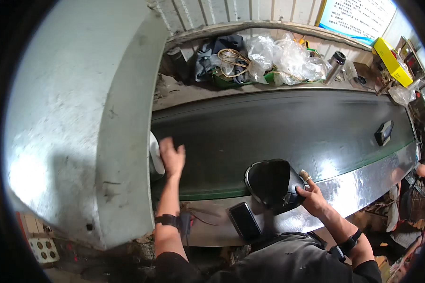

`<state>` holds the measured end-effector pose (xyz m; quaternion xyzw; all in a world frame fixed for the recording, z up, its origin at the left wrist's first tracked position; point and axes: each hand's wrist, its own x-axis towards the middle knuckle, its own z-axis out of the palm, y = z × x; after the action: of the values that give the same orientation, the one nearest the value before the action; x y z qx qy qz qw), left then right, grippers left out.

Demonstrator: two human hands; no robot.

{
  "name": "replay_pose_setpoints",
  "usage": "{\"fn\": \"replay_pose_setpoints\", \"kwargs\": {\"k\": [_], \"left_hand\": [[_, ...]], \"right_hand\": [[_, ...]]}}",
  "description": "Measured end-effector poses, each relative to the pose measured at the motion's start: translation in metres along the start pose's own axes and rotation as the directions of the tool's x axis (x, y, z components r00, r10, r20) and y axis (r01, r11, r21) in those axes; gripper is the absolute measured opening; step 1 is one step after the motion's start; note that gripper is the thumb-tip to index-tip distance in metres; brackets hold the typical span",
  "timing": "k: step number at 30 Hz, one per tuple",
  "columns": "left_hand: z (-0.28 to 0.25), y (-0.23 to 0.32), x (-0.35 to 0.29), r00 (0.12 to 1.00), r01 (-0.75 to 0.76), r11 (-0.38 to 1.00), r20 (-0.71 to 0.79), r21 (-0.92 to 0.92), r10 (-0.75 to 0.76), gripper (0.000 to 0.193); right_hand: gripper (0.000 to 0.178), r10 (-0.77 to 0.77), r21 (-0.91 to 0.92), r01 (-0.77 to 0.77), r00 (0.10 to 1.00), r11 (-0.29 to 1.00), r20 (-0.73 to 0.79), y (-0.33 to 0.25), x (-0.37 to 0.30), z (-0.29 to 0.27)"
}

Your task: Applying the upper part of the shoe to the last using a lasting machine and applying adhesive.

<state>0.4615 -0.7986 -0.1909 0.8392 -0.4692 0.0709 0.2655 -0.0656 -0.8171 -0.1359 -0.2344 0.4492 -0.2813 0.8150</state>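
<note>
My right hand (314, 200) grips the right side of a black hollow piece (295, 186) with a wide opening, like a shoe upper; its full shape is hard to make out. One finger of that hand has a tan wrap (305, 175). At the left end of the dark conveyor belt (222, 137), my left hand (173, 160) has its thumb apart and its fingers stretched out, slightly blurred. Close beside it is a black item with a white edge (156, 153), partly hidden behind the grey machine housing; I cannot tell whether they touch.
The large grey housing (127, 118) stands on the left. Another black piece (384, 133) lies on the belt's right end. A phone (244, 221) rests on the metal edge (363, 186). Beyond the belt are plastic bags (288, 59), a steel flask (335, 66) and a yellow box (392, 61).
</note>
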Motion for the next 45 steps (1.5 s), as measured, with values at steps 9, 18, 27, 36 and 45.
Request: {"fn": "replay_pose_setpoints", "kwargs": {"k": [9, 18, 27, 36, 45], "left_hand": [[0.024, -0.087, -0.041, 0.73, 0.668, 0.722, 0.029, 0.18, -0.683, 0.101], [-0.05, 0.061, -0.111, 0.932, 0.322, 0.905, 0.075, 0.279, -0.355, 0.075], [-0.084, 0.298, -0.254, 0.628, -0.691, 0.626, 0.128, -0.361, 0.767, 0.05], [-0.026, 0.363, -0.38, 0.424, -0.565, 0.349, 0.1, -0.748, 0.9, 0.03], [-0.076, 0.39, -0.27, 0.808, 0.542, 0.307, 0.585, -0.783, 0.067, 0.025]], "right_hand": [[0.065, 0.191, 0.279, -0.196, 0.98, 0.94, 0.046, -0.013, -0.057, -0.048], [0.049, 0.081, 0.279, -0.072, 0.997, 0.958, -0.021, -0.004, -0.106, -0.113], [0.056, -0.11, 0.167, 0.114, 0.993, 0.979, -0.032, -0.008, -0.113, -0.173], [0.018, -0.091, 0.416, 0.183, 0.968, 0.891, -0.233, -0.013, -0.163, -0.213], [0.037, -0.208, 0.386, 0.234, 0.972, 0.893, -0.108, -0.013, -0.214, -0.157]]}}
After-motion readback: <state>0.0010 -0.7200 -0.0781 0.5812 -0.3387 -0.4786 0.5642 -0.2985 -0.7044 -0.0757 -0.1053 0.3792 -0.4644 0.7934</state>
